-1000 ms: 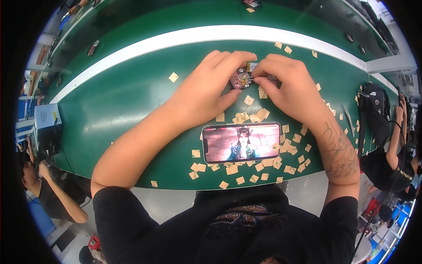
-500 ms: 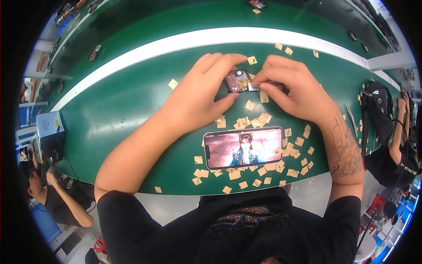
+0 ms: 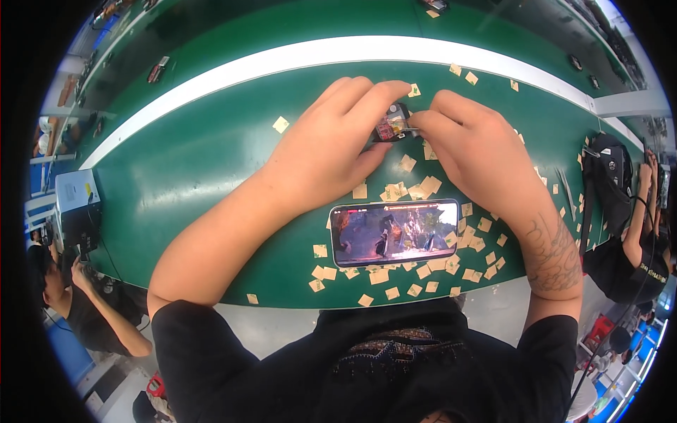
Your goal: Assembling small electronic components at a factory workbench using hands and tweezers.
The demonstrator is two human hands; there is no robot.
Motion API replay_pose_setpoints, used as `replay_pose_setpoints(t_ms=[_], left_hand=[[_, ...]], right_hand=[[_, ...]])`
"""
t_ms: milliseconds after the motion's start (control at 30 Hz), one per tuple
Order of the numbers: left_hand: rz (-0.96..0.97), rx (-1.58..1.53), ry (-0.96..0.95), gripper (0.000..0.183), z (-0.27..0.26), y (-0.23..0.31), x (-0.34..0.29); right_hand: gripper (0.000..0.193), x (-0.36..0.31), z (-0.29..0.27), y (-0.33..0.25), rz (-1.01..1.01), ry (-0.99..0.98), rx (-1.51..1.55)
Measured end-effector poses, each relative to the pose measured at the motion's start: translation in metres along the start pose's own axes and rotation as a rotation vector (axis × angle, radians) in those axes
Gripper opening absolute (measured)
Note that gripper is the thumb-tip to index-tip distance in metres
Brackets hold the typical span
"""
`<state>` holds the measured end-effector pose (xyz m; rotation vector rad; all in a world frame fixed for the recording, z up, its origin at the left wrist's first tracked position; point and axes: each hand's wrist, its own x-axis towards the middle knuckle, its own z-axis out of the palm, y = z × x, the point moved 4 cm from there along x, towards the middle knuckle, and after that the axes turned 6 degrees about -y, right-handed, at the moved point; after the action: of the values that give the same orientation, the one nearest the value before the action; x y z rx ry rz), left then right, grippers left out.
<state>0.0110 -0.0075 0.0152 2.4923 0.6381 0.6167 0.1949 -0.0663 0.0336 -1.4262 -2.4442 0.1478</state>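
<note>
A small black electronic device with its case off lies on the green table, showing a red circuit board and pale wiring. My left hand curls round it, fingers over its far edge and thumb at its near edge, holding it steady. My right hand is closed in a pinch at the device's right side. A thin pale piece shows at those fingertips, too small and too covered to name. Closer to me lies a smartphone playing a dark, colourful video, with tan paper squares scattered around it.
A white rail crosses behind my hands, with more small devices on the green surface beyond. Thin tweezers and a black bag lie to the right. At far left stands a white-and-black box. People sit at both sides.
The right fingers have closed in on the device's edge and now cover the silvery tab seen before. The view has shifted slightly, and the phone's picture has changed.
</note>
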Motion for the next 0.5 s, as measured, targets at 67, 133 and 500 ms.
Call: replay_pose_setpoints(t_ms=[67, 133, 500], left_hand=[[0.007, 0.005, 0.006, 0.071, 0.000, 0.001, 0.000], [0.017, 0.007, 0.011, 0.071, 0.001, 0.001, 0.000], [-0.002, -0.039, 0.025, 0.067, -0.001, -0.003, 0.000]], right_hand=[[0.023, 0.003, -0.001, -0.006, -0.005, -0.012, -0.066], [0.023, 0.005, 0.000, -0.010, -0.008, -0.025, -0.134], [0.011, 0.008, 0.010, 0.012, 0.086, 0.101, 0.273]])
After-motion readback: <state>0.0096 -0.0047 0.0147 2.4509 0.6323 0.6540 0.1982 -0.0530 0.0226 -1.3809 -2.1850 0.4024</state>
